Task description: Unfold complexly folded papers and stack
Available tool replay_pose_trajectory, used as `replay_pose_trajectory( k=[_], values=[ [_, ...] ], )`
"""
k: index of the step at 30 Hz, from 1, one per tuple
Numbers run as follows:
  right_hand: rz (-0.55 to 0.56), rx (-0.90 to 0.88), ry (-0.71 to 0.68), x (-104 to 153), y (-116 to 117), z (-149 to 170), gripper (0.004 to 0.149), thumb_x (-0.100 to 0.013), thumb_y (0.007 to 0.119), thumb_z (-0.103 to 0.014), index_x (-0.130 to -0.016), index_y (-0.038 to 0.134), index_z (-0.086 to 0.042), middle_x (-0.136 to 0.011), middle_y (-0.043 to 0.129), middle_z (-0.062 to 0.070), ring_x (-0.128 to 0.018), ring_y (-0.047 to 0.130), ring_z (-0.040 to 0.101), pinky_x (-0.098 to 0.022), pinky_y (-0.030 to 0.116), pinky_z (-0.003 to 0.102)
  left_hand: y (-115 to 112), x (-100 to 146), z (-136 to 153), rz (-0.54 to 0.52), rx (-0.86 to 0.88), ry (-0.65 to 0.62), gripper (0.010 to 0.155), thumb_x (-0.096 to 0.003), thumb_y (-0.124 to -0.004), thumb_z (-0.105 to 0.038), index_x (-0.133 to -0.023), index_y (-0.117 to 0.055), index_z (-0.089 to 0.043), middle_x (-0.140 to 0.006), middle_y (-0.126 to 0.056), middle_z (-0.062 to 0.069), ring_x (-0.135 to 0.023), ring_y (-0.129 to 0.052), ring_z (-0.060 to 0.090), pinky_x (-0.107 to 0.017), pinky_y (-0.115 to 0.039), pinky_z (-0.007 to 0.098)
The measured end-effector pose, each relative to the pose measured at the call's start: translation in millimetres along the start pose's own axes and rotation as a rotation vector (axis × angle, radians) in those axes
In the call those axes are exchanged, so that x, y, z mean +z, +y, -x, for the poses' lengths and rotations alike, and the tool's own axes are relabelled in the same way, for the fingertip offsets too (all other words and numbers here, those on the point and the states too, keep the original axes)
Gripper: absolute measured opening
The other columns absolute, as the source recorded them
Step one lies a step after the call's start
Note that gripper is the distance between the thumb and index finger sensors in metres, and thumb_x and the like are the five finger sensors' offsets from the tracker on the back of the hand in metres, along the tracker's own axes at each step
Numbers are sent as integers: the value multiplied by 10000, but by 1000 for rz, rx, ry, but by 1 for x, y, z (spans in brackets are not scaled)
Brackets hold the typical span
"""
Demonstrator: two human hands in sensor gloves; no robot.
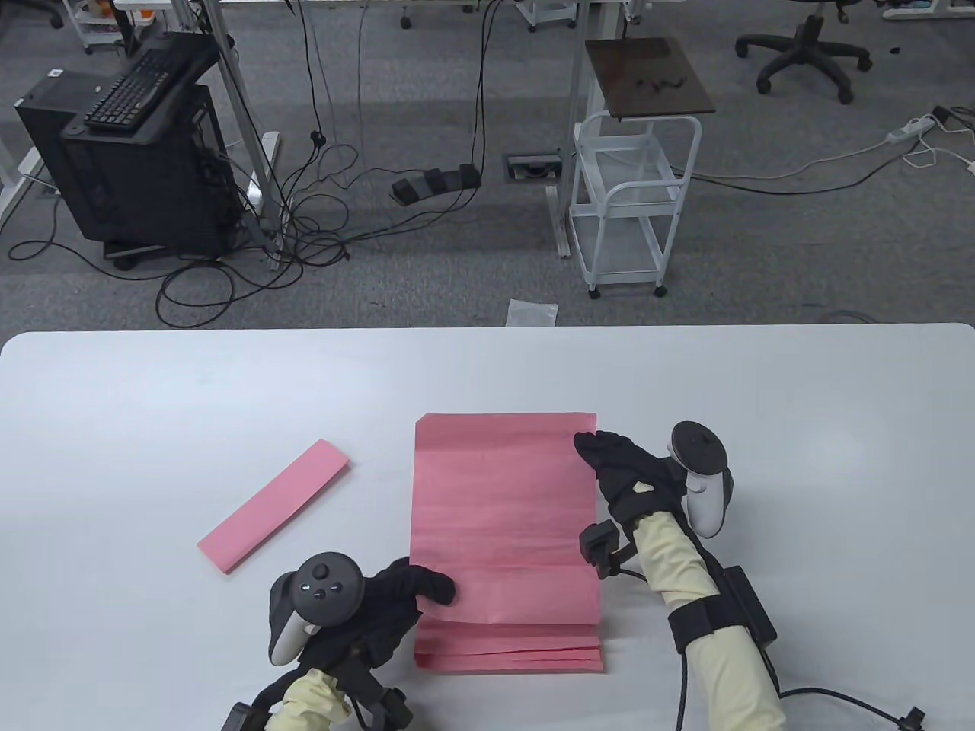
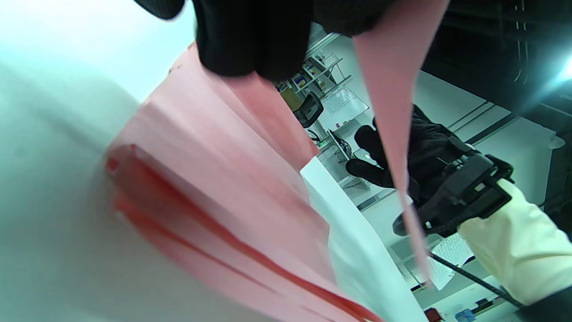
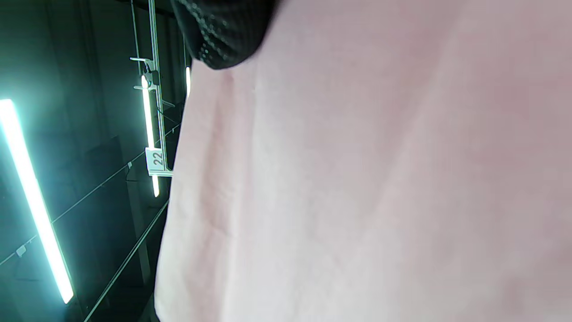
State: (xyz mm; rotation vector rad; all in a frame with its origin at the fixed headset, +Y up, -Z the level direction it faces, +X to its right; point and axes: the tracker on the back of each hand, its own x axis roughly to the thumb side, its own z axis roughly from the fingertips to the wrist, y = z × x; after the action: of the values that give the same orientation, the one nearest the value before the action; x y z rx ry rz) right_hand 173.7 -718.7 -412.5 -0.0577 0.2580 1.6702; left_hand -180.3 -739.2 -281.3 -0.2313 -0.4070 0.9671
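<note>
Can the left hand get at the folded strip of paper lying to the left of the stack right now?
Probably yes. The folded strip lies alone on bare table, nothing between it and the left hand. But that hand is holding the top sheet and would need to let go first.

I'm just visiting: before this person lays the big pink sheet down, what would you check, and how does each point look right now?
1. Left hand holds the unfolded sheet at its near left corner: ok.
2. Right hand holds the sheet's right edge near the far corner: ok.
3. Sheet fully opened, only creases showing: ok.
4. Sheet lined up over the pink stack beneath: roughly ok; stack edges peek out at the near end.
5. Sheet resting flat on the stack: cannot tell.
6. Folded strip still waiting, left of the stack: not ok, task unfinished.
</note>
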Motion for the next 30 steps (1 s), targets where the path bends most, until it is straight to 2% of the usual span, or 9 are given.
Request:
replay_pose_trajectory(
  k=[4,7,9,12,16,21,25,28,30],
  values=[
    [2,23,-5,1,0,0,390,-507,738,-360,-721,865,-60,-539,943,73,-711,852,296,-728,386,618,-1,0,4,30,98,-6,359,-528,-691,-228,-872,-789,-250,-933,-891,40,-878,-916,280,-797,-503,537],
    [-2,18,-5,2,0,1,391,-509,736,-359,-724,863,-59,-542,942,74,-714,849,297,-728,384,618,-1,2,2,52,137,-14,537,-554,-700,-522,-962,-748,-176,-999,-832,123,-922,-857,351,-796,-456,580],
    [3,19,-7,2,-1,1,390,-508,736,-360,-723,863,-60,-542,942,74,-713,849,298,-728,385,618,-3,4,1,25,153,13,584,-543,-680,-597,-936,-776,-176,-975,-850,125,-902,-868,354,-792,-458,578],
    [14,29,-8,1,-2,0,390,-509,733,-362,-726,861,-64,-547,940,71,-718,847,295,-729,383,618,-7,2,-1,-26,73,63,377,-541,-742,-306,-913,-751,-243,-949,-857,56,-881,-895,282,-800,-469,530],
    [26,28,-2,0,-2,0,389,-508,734,-362,-728,859,-66,-549,939,71,-723,843,294,-731,379,618,-10,1,2,-27,53,88,602,-524,-757,-255,-1035,-482,-414,-898,-871,-28,-846,-917,232,-809,-461,506],
    [24,39,9,-1,-3,5,391,-508,735,-362,-729,860,-65,-550,940,71,-723,844,294,-731,379,619,-11,-1,6,-20,26,95,798,-518,-769,-258,-1077,-228,-434,-896,-863,-41,-847,-915,235,-810,-453,507],
    [33,65,25,-2,-3,9,390,-508,735,-361,-728,860,-64,-550,940,72,-723,844,296,-730,380,619,-12,-2,7,-19,2,91,682,-512,-786,-262,-1073,-425,-401,-891,-890,-42,-843,-934,223,-809,-465,495],
    [38,88,39,-2,-3,13,389,-508,734,-360,-728,860,-64,-550,940,73,-721,845,296,-730,380,619,-13,-1,8,-38,-24,91,411,-517,-783,-279,-918,-731,-348,-891,-912,-33,-841,-945,225,-807,-475,490],
    [44,94,48,-4,-3,15,390,-510,731,-361,-731,858,-67,-551,939,70,-722,845,294,-730,380,619,-14,1,8,-50,-59,93,369,-536,-753,-340,-904,-754,-312,-1021,-805,33,-946,-845,297,-807,-435,514]
  ],
)
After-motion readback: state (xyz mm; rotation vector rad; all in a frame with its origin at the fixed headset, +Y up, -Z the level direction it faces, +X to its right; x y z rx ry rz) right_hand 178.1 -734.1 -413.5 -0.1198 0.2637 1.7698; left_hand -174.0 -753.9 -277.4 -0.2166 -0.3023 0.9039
